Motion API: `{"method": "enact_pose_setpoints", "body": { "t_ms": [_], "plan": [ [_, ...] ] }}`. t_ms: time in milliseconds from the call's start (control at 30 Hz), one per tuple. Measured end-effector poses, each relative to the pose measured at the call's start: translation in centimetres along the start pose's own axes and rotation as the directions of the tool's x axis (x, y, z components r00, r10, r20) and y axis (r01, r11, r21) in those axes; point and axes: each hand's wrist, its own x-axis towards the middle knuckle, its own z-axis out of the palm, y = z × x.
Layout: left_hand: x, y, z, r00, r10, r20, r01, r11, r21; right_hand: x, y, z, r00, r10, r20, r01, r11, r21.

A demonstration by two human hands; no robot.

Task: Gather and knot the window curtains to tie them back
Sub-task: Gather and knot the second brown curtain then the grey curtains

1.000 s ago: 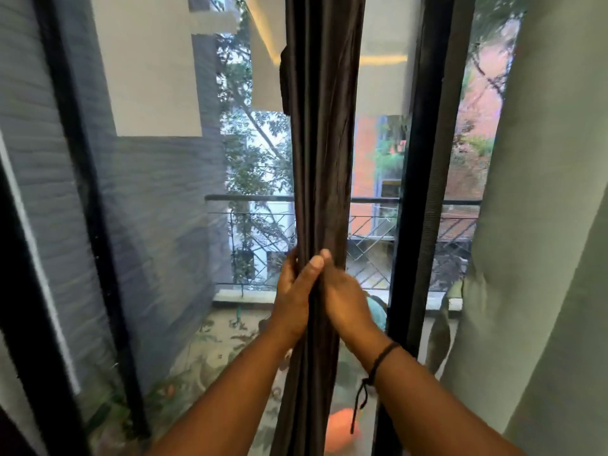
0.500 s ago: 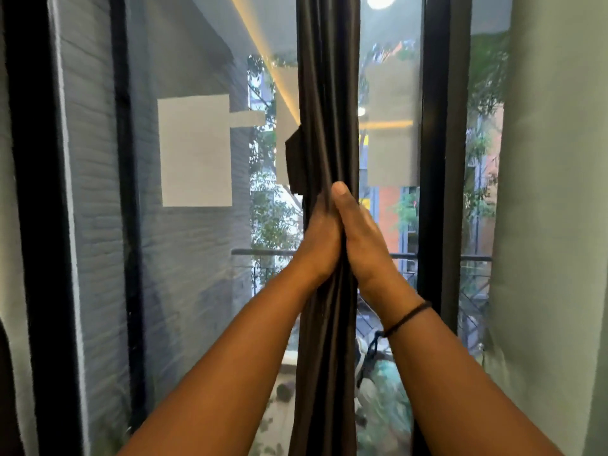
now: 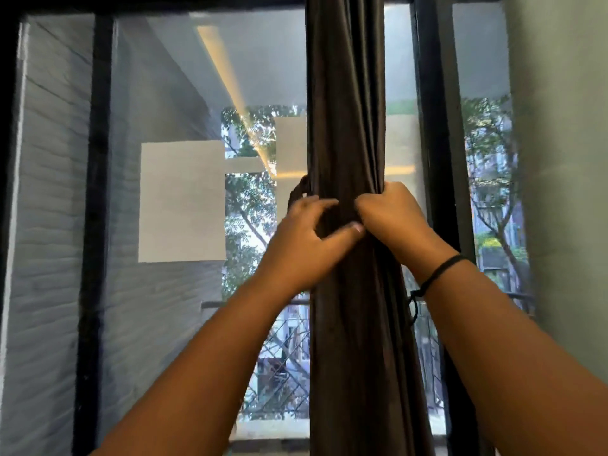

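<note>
While the dark curtain [image 3: 345,110] hangs bunched at the head view's centre, the left hand [image 3: 309,238] wraps it from nine o'clock and the right hand [image 3: 391,215] clutches it from three o'clock. Slick folds could slip free, spreading the bundle before any knot forms.

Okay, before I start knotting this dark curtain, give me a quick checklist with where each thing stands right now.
1. Dark curtain gathered into one bundle: ok.
2. Left hand gripping the bundle: ok, thumb across the front.
3. Right hand gripping it: ok, fingers curled round the right edge.
4. Hands level and close together: ok.
5. Knot started: not ok, none visible.
6. Pale curtain clear of the bundle: ok, hangs apart at right.
</note>
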Motion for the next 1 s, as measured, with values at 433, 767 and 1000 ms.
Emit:
{"method": "enact_pose_setpoints", "body": {
  "t_ms": [433, 767, 1000],
  "plan": [
    [6.6, 0.4, -2.0, 0.942, -0.165, 0.292, 0.332, 0.595, -0.732, 1.7, 1.0, 5.0, 0.928, -0.072, 0.366, -0.29, 0.476, 0.83],
    [8.1, -0.3, 1.5, 0.915, -0.242, 0.322, 0.4, 0.647, -0.649, 4.3, 4.2, 5.5, 0.914, -0.105, 0.392, -0.274, 0.552, 0.788],
    [8.4, -1.0, 3.0, 0.94, -0.204, 0.274, 0.341, 0.551, -0.762, 4.0, 4.0, 3.3, 0.97, -0.241, 0.035, 0.242, 0.935, -0.261]
  ]
}}
